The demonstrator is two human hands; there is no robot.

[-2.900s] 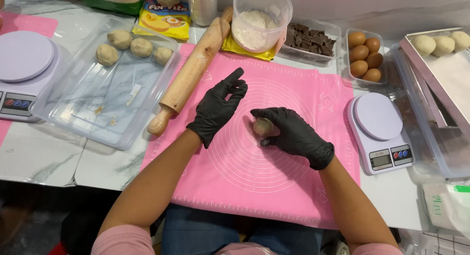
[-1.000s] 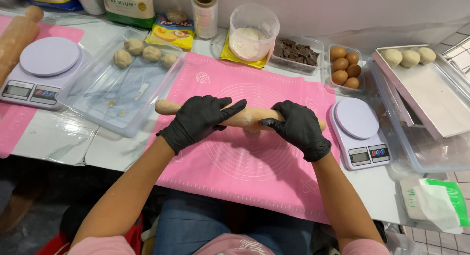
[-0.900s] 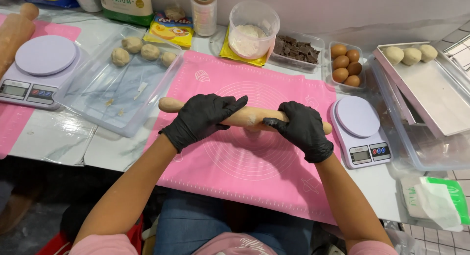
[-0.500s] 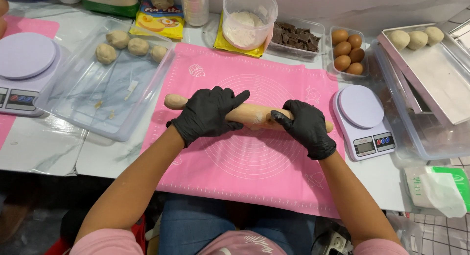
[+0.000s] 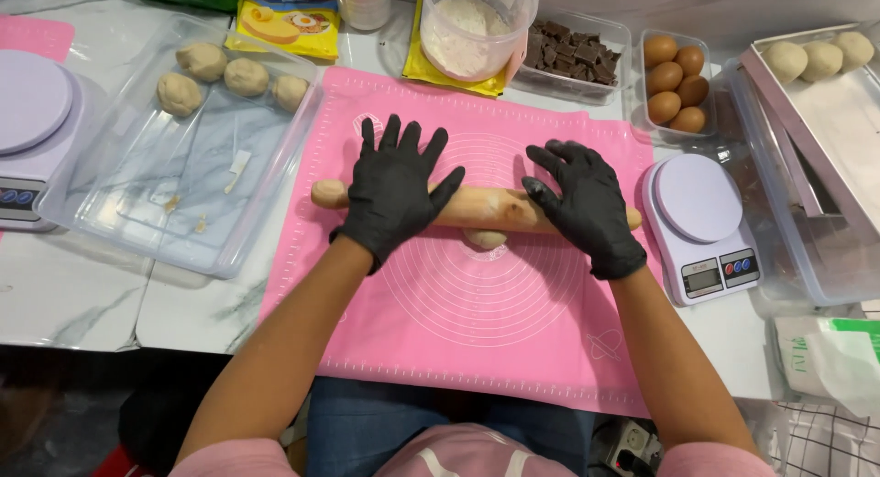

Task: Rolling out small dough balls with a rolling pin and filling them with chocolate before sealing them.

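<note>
A wooden rolling pin [image 5: 490,208] lies crosswise on the pink silicone mat [image 5: 477,349]. My left hand [image 5: 396,186], in a black glove, presses flat on the pin's left part with fingers spread. My right hand [image 5: 583,202], also gloved, presses flat on its right part. A small piece of dough [image 5: 484,239] peeks out from under the pin between my hands.
A clear tray [image 5: 183,220] with three dough balls [image 5: 246,76] sits left. Behind the mat stand a flour tub [image 5: 473,28], chocolate pieces [image 5: 568,54] and eggs [image 5: 674,83]. Small scales sit right [image 5: 701,222] and far left [image 5: 27,138]. A metal tray [image 5: 839,120] holds more dough balls.
My hands picked up the rolling pin from the left of the mat, laid it over the dough and have rolled it away from me; fingers are now spread flat on it.
</note>
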